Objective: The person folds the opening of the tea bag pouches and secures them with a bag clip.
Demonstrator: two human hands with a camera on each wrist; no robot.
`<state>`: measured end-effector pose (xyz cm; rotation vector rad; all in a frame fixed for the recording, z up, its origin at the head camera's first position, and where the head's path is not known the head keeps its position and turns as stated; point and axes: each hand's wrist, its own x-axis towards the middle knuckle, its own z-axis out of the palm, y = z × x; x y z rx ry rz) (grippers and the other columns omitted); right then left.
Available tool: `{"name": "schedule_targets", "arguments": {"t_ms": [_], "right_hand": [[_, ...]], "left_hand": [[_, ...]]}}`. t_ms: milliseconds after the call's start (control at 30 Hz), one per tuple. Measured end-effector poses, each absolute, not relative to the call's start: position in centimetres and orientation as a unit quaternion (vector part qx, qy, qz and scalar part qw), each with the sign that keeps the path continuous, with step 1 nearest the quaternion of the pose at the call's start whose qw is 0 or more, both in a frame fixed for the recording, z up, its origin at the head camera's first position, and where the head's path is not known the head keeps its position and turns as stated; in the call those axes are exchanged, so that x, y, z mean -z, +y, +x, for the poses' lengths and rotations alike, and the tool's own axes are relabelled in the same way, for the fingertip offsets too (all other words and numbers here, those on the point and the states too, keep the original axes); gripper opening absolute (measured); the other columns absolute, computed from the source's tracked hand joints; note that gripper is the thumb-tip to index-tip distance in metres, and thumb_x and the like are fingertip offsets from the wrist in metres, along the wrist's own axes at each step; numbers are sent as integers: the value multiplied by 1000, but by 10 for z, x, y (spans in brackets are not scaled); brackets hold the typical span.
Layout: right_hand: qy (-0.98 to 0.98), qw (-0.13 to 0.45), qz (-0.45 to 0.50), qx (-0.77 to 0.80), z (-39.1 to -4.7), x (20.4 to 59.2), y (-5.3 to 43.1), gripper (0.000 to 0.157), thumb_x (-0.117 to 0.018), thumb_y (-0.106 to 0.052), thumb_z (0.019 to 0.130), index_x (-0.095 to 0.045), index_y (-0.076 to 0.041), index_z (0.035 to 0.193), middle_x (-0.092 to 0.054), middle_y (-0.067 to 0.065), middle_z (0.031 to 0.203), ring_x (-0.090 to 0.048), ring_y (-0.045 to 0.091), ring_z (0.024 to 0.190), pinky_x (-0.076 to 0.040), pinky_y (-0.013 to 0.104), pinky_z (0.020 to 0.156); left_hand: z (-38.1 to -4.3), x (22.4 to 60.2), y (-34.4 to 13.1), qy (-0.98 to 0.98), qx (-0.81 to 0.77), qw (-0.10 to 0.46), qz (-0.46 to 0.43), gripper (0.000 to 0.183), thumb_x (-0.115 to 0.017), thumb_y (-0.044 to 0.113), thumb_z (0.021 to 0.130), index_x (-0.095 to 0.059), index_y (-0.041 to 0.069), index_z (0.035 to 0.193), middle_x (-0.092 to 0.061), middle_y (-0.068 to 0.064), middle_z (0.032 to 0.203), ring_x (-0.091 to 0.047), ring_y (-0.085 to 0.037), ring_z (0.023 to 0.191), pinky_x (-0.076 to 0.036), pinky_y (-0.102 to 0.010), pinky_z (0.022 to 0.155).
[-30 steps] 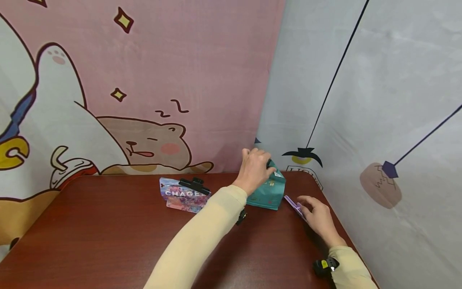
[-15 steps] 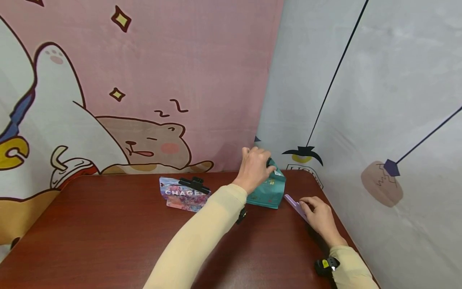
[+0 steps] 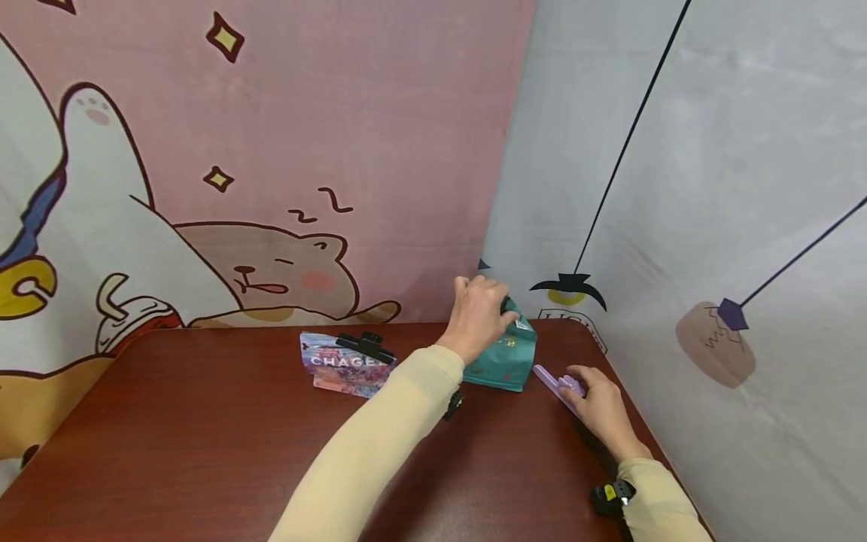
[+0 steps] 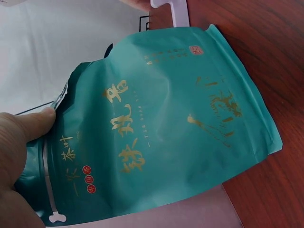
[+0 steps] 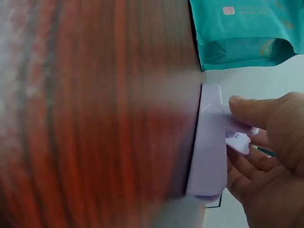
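My left hand [image 3: 476,320] grips the upper edge of a teal tea bag [image 3: 503,363] standing at the back right of the table. In the left wrist view the thumb [image 4: 35,124] presses the bag's top, and gold characters run across the front of the tea bag [image 4: 156,114]. Right beside the bag, a lilac bag clip [image 3: 557,388] rests on the table. My right hand [image 3: 605,412] is at its handle. In the right wrist view the thumb [image 5: 254,111] lies on the lever of the clip [image 5: 209,147], with curled fingers behind it, partly hidden.
Left of the teal bag stands a pink and blue pouch [image 3: 348,373] with a black clip [image 3: 366,347] across its top. A printed cloth [image 3: 406,150] hangs behind the table [image 3: 203,436], and a grey one [image 3: 745,188] runs along the right edge.
The right fingers have shifted on the lilac clip, and more of its lever shows between thumb and fingers. The left hand and the teal tea bag stay put.
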<state>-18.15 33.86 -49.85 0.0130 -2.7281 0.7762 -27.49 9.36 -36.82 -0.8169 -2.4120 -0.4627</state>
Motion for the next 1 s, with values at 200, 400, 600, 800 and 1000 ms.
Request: {"name": "schedule_targets", "arguments": {"t_ms": [200, 400, 600, 800, 1000], "right_hand": [[-960, 111, -14, -256, -183, 494, 338, 35, -78, -11, 90, -67, 8, 118, -67, 29, 112, -65, 42, 96, -54, 61, 88], [-960, 104, 1, -258, -183, 489, 336, 26, -82, -7, 87, -71, 2, 110, -70, 22, 103, -64, 35, 89, -55, 57, 84], [-964, 100, 5, -247, -183, 487, 335, 26, -82, -10, 87, -72, 0, 109, -72, 20, 99, -64, 32, 84, -55, 55, 80], [-968, 84, 8, -238, -184, 486, 337, 23, -81, -13, 88, -73, 2, 104, -72, 21, 98, -63, 30, 81, -56, 55, 81], [-968, 98, 11, -231, -183, 487, 340, 21, -81, -15, 89, -73, -1, 103, -73, 18, 96, -63, 29, 80, -56, 55, 80]], "left_hand": [[-275, 367, 93, -899, 165, 273, -300, 24, -82, 41, 89, -73, 19, 90, -68, 5, 82, -55, -14, 81, -25, -37, 79], [-274, 367, 93, -897, 167, 279, -300, 25, -82, 42, 88, -73, 19, 90, -67, 5, 81, -54, -14, 79, -25, -37, 79], [-274, 367, 93, -896, 168, 281, -300, 26, -83, 41, 88, -72, 18, 87, -66, 5, 80, -54, -14, 78, -26, -37, 79], [-275, 368, 93, -900, 167, 270, -298, 25, -81, 42, 89, -72, 19, 89, -66, 5, 81, -54, -14, 79, -26, -38, 80], [-275, 368, 94, -902, 162, 268, -298, 25, -81, 42, 90, -74, 19, 93, -67, 6, 84, -54, -14, 80, -26, -38, 80]]}}
